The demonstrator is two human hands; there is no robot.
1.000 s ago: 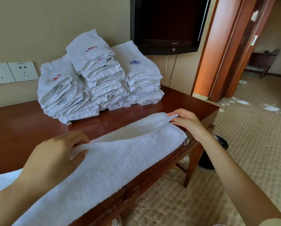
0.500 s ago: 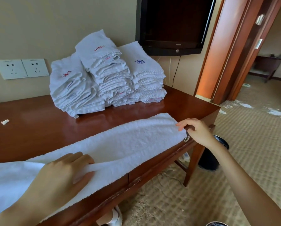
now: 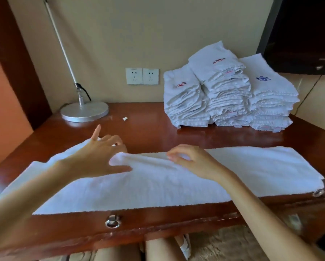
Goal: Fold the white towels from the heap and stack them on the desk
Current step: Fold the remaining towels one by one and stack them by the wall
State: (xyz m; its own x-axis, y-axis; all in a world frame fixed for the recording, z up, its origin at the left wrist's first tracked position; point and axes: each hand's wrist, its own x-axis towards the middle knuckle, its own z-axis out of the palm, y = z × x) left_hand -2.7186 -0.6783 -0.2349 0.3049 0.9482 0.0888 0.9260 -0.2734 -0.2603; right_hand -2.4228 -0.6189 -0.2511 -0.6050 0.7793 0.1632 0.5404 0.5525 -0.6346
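A long white towel (image 3: 233, 172), folded into a strip, lies along the front edge of the brown desk (image 3: 150, 130). My left hand (image 3: 99, 159) pinches a raised ridge of the towel near its middle between thumb and fingers, with the index finger sticking up. My right hand (image 3: 193, 161) is just to the right of it, its curled fingers pinching the same ridge. Three stacks of folded white towels (image 3: 227, 95) with red and blue embroidery stand at the back right of the desk against the wall.
A lamp with a round silver base (image 3: 84, 111) stands at the back left. Near it lies a small white scrap (image 3: 124, 118). Two wall sockets (image 3: 142, 76) are behind the desk. A dark TV (image 3: 305, 34) hangs at the upper right. A ring handle (image 3: 111, 222) hangs on the drawer front.
My right hand has left the towel's right end and come to its middle, beside my left hand. The view has swung left, bringing the lamp into sight.
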